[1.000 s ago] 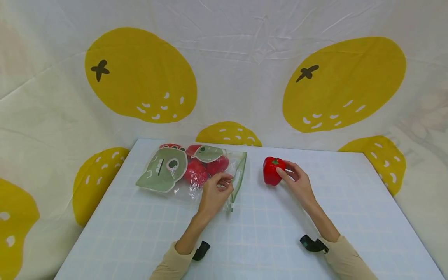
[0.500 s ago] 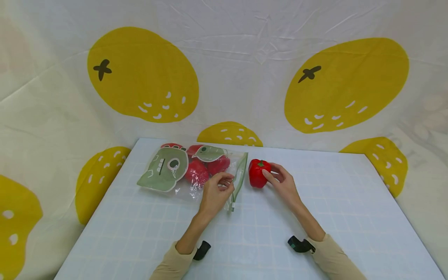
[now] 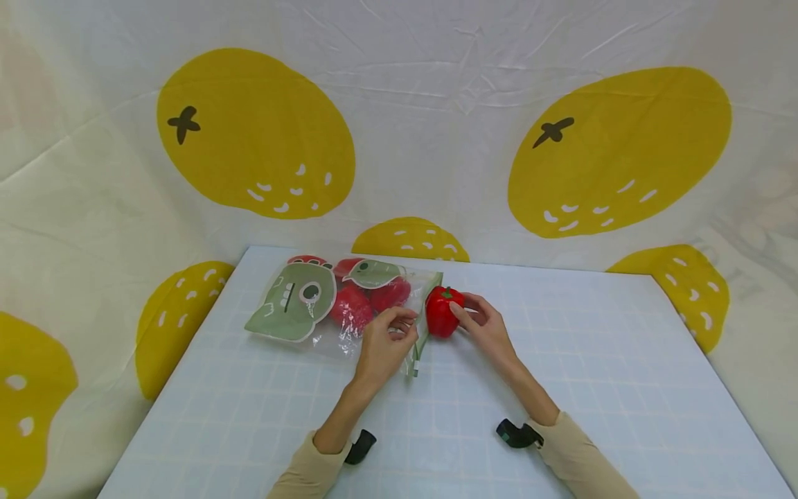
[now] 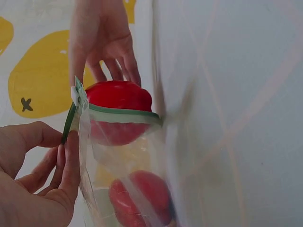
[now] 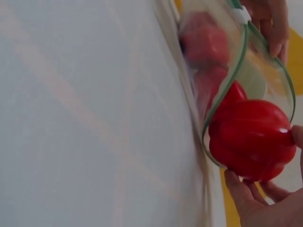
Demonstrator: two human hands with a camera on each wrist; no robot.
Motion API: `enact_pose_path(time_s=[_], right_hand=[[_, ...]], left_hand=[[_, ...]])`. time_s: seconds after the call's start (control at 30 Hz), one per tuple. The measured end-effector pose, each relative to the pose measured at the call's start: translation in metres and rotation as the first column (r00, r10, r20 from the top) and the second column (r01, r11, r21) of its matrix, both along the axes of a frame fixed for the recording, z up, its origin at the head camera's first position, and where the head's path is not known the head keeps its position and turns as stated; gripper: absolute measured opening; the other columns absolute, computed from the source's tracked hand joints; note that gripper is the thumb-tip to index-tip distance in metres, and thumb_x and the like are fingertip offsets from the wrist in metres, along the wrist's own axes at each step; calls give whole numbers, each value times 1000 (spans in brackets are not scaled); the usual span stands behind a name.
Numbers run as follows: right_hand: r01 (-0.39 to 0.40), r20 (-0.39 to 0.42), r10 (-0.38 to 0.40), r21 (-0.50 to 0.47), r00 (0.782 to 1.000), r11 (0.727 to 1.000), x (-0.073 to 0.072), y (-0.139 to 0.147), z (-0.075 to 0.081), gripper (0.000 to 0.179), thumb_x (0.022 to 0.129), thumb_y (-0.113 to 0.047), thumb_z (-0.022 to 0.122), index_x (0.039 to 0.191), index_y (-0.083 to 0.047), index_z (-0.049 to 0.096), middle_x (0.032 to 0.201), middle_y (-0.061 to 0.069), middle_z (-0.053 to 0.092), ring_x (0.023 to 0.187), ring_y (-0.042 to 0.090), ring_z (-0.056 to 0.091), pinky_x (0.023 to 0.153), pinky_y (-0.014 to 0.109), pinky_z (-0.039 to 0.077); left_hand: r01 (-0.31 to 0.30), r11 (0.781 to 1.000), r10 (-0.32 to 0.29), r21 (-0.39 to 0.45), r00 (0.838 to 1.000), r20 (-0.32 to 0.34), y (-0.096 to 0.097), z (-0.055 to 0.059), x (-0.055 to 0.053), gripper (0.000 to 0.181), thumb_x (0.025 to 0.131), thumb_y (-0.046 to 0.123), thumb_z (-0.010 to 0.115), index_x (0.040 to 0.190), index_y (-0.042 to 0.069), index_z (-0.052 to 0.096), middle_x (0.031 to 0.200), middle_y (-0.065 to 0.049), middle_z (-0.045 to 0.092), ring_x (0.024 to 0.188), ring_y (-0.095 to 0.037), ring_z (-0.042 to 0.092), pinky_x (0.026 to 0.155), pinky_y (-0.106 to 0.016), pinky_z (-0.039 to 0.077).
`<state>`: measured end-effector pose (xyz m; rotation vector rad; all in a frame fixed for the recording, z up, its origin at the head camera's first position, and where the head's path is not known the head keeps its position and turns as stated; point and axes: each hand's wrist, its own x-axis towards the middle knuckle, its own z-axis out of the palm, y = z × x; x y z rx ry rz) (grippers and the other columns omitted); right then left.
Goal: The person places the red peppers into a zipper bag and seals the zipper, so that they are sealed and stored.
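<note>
A clear zip bag (image 3: 324,344) with a green cartoon print lies on the table, its open mouth facing right. Several red pieces (image 3: 352,308) show through the plastic. My left hand (image 3: 384,344) pinches the green zip edge (image 4: 69,124) between thumb and fingers and holds the mouth apart. With thumb and fingertips my right hand (image 3: 489,331) grips a red bell pepper (image 3: 441,320) that has a green stem. The pepper (image 5: 253,139) is at the bag's mouth, its leading side between the green rims. A white slider (image 5: 243,15) sits on the zip.
The bag rests on a pale checked table (image 3: 561,333). Behind the table hangs a white cloth (image 3: 430,138) printed with large yellow fruit. A black wrist camera (image 3: 520,434) is strapped at the right sleeve, and another black camera (image 3: 360,447) at the left.
My right hand has carried the bell pepper leftward, from right of the bag to its mouth. The left hand keeps its pinch on the bag's edge and stays in place.
</note>
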<state>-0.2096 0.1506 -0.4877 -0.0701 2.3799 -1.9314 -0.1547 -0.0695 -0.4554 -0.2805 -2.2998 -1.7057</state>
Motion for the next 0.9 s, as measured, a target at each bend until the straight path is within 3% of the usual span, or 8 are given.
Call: enact_pose_path(time_s=[0.5, 0.73, 0.9], right_hand=[[4, 47, -3, -20, 999, 1000, -11, -25, -6, 61, 98, -45, 68, 143, -7, 54, 143, 15, 58, 126, 31, 59, 96, 35, 56], [-37, 32, 38, -19, 999, 999, -14, -35, -3, 61, 101, -43, 64, 145, -2, 53, 140, 21, 60, 116, 31, 64, 96, 44, 57], [-17, 28, 17, 8, 999, 1000, -16, -37, -3, 58, 100, -44, 65, 140, -3, 58, 133, 19, 64, 108, 29, 68, 95, 41, 58]], left_hand=[[7, 1000, -6, -15, 1000, 24, 1, 0, 1, 22, 89, 0, 76, 111, 3, 73, 104, -8, 74, 89, -21, 69, 80, -26, 61], [7, 1000, -7, -16, 1000, -3, 0, -1, 0, 21, 89, -2, 74, 109, 2, 73, 101, -8, 73, 87, -21, 68, 79, -25, 61], [13, 1000, -13, -21, 1000, -2, 0, -1, 1, 21, 89, -2, 75, 110, 3, 73, 101, -8, 73, 87, -21, 68, 79, -24, 60]])
